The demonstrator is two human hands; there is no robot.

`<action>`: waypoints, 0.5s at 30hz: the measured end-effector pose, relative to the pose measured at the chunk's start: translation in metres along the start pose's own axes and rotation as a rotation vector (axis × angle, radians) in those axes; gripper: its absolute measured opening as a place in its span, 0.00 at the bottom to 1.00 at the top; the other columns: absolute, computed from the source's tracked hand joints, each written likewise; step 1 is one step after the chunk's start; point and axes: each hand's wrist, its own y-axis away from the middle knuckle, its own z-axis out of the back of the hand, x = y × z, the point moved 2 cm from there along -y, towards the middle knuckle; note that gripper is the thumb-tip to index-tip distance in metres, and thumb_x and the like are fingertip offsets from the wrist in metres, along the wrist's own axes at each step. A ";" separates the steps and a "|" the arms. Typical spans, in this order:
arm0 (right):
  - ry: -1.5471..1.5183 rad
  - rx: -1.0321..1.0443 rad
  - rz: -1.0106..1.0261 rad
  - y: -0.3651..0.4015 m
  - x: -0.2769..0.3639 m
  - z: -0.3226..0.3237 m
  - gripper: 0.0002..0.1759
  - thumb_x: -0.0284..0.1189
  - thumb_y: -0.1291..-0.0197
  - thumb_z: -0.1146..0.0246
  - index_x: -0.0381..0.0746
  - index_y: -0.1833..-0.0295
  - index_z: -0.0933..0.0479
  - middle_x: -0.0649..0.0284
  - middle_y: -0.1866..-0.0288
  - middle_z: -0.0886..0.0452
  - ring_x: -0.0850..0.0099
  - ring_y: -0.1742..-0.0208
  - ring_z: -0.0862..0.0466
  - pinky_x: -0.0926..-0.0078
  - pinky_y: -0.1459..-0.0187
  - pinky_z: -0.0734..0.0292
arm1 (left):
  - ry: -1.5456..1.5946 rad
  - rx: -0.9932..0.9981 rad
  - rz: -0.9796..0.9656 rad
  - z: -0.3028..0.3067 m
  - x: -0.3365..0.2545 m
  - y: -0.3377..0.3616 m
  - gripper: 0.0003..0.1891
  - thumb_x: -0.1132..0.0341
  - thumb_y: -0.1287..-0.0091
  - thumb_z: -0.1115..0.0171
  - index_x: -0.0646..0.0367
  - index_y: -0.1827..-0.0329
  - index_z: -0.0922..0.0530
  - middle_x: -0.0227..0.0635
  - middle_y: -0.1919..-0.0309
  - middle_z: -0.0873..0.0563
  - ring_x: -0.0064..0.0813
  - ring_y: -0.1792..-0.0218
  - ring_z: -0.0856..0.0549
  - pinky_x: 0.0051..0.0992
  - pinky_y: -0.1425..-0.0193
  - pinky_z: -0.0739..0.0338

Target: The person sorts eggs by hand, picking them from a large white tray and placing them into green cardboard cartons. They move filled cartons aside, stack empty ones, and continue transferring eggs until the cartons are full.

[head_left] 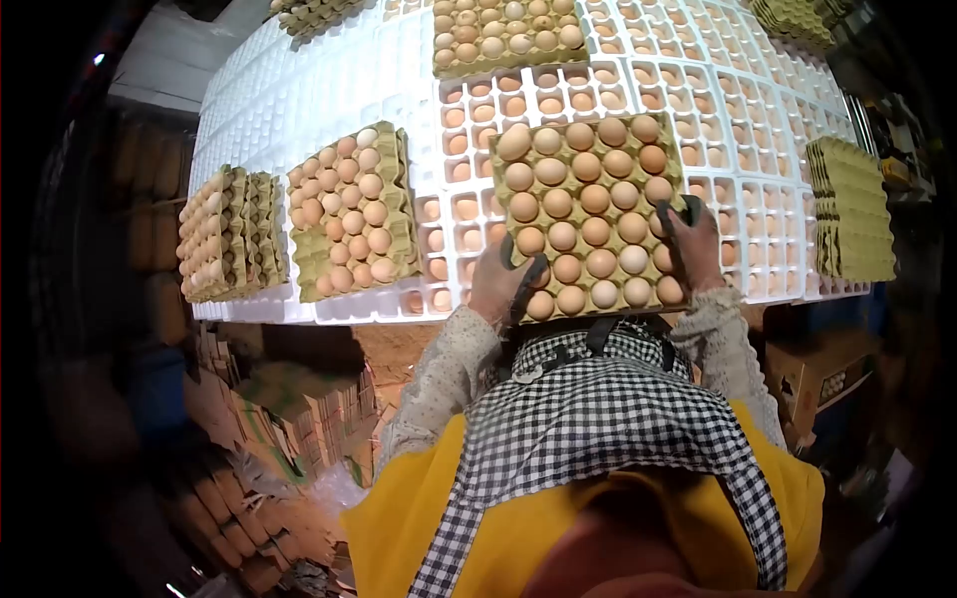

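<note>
While white compartmented egg trays [384,80] spread across the work surface, a full olive pulp egg tray [611,212] lay over their near edge, squarely between the two hands. The left hand [506,277] had closed on its left side near the lower corner; the right hand [692,239] held the right side, slightly farther up. Dark fingertips [535,269] lapped over both rims, beside the outermost brown eggs [595,230].
</note>
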 end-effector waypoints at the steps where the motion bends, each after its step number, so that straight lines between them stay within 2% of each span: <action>1: 0.024 0.017 0.002 -0.003 -0.001 -0.021 0.24 0.39 0.39 0.33 0.31 0.46 0.23 0.47 0.54 0.15 0.53 0.53 0.16 0.62 0.50 0.24 | -0.005 -0.015 -0.002 0.004 0.036 -0.009 0.26 0.55 0.40 0.31 0.62 0.43 0.23 0.51 0.56 0.14 0.49 0.53 0.16 0.40 0.49 0.23; 2: 0.157 0.040 0.055 -0.012 -0.012 -0.039 0.26 0.42 0.42 0.33 0.33 0.46 0.23 0.44 0.54 0.17 0.47 0.50 0.18 0.55 0.48 0.24 | -0.201 0.018 -0.014 0.017 0.039 -0.012 0.26 0.54 0.40 0.32 0.60 0.42 0.23 0.50 0.57 0.14 0.49 0.54 0.16 0.41 0.49 0.23; 3: 0.176 0.132 0.046 -0.017 -0.015 -0.050 0.27 0.44 0.41 0.34 0.34 0.46 0.23 0.45 0.53 0.17 0.47 0.49 0.19 0.55 0.47 0.24 | -0.397 0.044 -0.035 0.029 0.038 -0.017 0.26 0.52 0.39 0.33 0.58 0.42 0.23 0.49 0.58 0.15 0.49 0.55 0.16 0.42 0.50 0.23; 5: 0.439 0.044 0.139 -0.017 -0.011 -0.056 0.27 0.46 0.41 0.35 0.37 0.45 0.22 0.48 0.51 0.19 0.48 0.48 0.19 0.56 0.46 0.24 | -0.572 0.118 -0.037 0.046 0.046 -0.024 0.26 0.51 0.38 0.34 0.54 0.41 0.23 0.46 0.58 0.15 0.46 0.56 0.16 0.41 0.50 0.22; 6: 0.441 -0.007 0.232 -0.013 0.012 -0.049 0.25 0.41 0.41 0.34 0.38 0.43 0.25 0.50 0.47 0.20 0.52 0.47 0.20 0.57 0.44 0.26 | -0.656 0.156 -0.038 0.053 0.044 -0.028 0.25 0.50 0.38 0.35 0.52 0.40 0.23 0.44 0.58 0.16 0.45 0.56 0.16 0.41 0.50 0.22; 7: 0.603 -0.201 0.241 -0.007 0.035 -0.046 0.26 0.45 0.42 0.35 0.41 0.42 0.22 0.55 0.47 0.20 0.55 0.46 0.20 0.57 0.42 0.27 | -0.675 0.128 -0.034 0.062 0.040 -0.034 0.25 0.51 0.37 0.35 0.53 0.40 0.22 0.44 0.54 0.15 0.45 0.53 0.16 0.40 0.48 0.22; 9: 0.451 -0.183 0.350 -0.014 0.077 -0.042 0.27 0.42 0.45 0.34 0.43 0.41 0.23 0.58 0.46 0.19 0.56 0.43 0.22 0.56 0.41 0.29 | -0.714 0.074 -0.030 0.078 0.009 -0.060 0.25 0.53 0.37 0.36 0.54 0.39 0.22 0.43 0.48 0.15 0.45 0.47 0.17 0.38 0.43 0.23; 11: 0.250 -0.034 0.560 -0.033 0.101 -0.061 0.28 0.38 0.48 0.32 0.45 0.38 0.23 0.60 0.45 0.19 0.57 0.40 0.23 0.56 0.38 0.31 | -0.680 -0.072 -0.164 0.083 -0.002 -0.095 0.28 0.53 0.39 0.34 0.52 0.36 0.23 0.41 0.45 0.16 0.43 0.43 0.19 0.38 0.38 0.26; 13: 0.433 0.044 0.759 -0.055 0.132 -0.091 0.31 0.35 0.51 0.30 0.47 0.38 0.23 0.60 0.46 0.18 0.58 0.39 0.23 0.58 0.35 0.33 | -0.749 -0.124 -0.477 0.077 0.009 -0.140 0.28 0.55 0.39 0.34 0.50 0.35 0.25 0.40 0.42 0.18 0.41 0.38 0.23 0.42 0.32 0.32; 15: 0.653 0.171 0.848 -0.079 0.145 -0.120 0.31 0.34 0.54 0.30 0.47 0.38 0.23 0.60 0.46 0.18 0.59 0.38 0.24 0.59 0.35 0.34 | -0.871 0.023 -0.468 0.061 0.014 -0.166 0.28 0.56 0.40 0.33 0.49 0.35 0.25 0.40 0.42 0.19 0.41 0.36 0.25 0.44 0.30 0.36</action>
